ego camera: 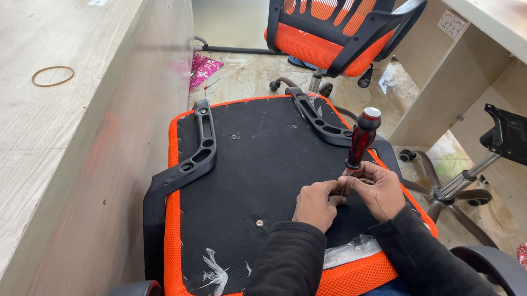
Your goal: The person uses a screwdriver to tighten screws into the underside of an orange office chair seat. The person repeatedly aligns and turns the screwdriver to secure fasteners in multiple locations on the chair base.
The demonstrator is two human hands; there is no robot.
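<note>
Slippage is the main risk here: the screwdriver (362, 138), red and black in the handle with a pale cap, stands nearly upright near the right edge of the upturned seat (261, 167), and nothing grips that handle. Both hands crowd its lower end instead. The right hand (374, 188) is curled closed around the shaft just below the handle, fingers pinched in; the left hand (317, 202) is also closed, its fingertips meeting the right's at the tip, where whatever small fastener they steady is hidden from view. With the grip so low, I judge that the tall handle could tip sideways and the tip could skate off across the black underside fabric, jabbing a fingertip or tearing the cloth.

The seat itself lies underside up across the person's lap, orange mesh rim showing all round, so it may rock under any downward push and throw the tool off line. A black armrest bracket (191, 156) lies along the left edge and a second bracket (315, 115) near the far right corner; whether either is fastened I cannot tell, and a loose one could slide off. One screw head (259, 222) sits in the fabric toward the near edge. Torn plastic wrap (350, 249) lies at the near edge under the forearms, slippery enough to let them shift
</note>
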